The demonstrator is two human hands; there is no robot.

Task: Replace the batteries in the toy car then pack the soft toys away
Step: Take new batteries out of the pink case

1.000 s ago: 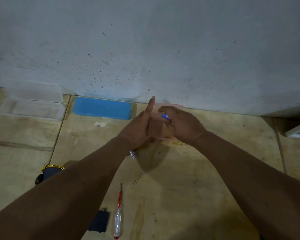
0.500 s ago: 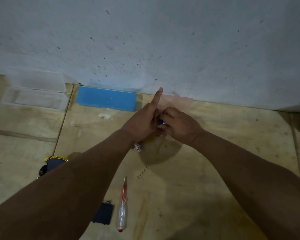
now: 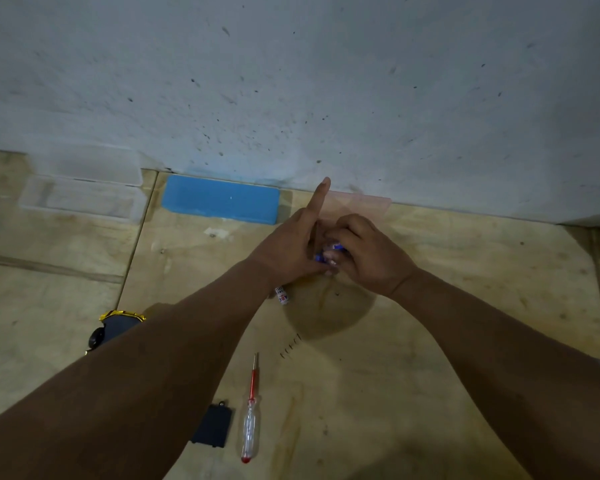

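Head view: both hands [image 3: 329, 251] around blue battery [image 3: 330, 251], screwdriver [image 3: 251, 410] nearby.

light: dim, bluish, even | shadows: soft dark patch on the floor [image 3: 430, 375] beneath the hands | glare: none | focus: slightly soft, grainy wall [image 3: 326, 81] | edges: wide-angle bending, forearms stretched large

Both forearms are bare from the near edge of the view right up to the wrists, with no sleeve, cuff or glove anywhere on them. The left hand [image 3: 288, 251] wears no ring, watch or band that I can make out, and neither does the right hand [image 3: 371, 258]. The fingernails that show are short and plain. The light is too dim to show finer detail.
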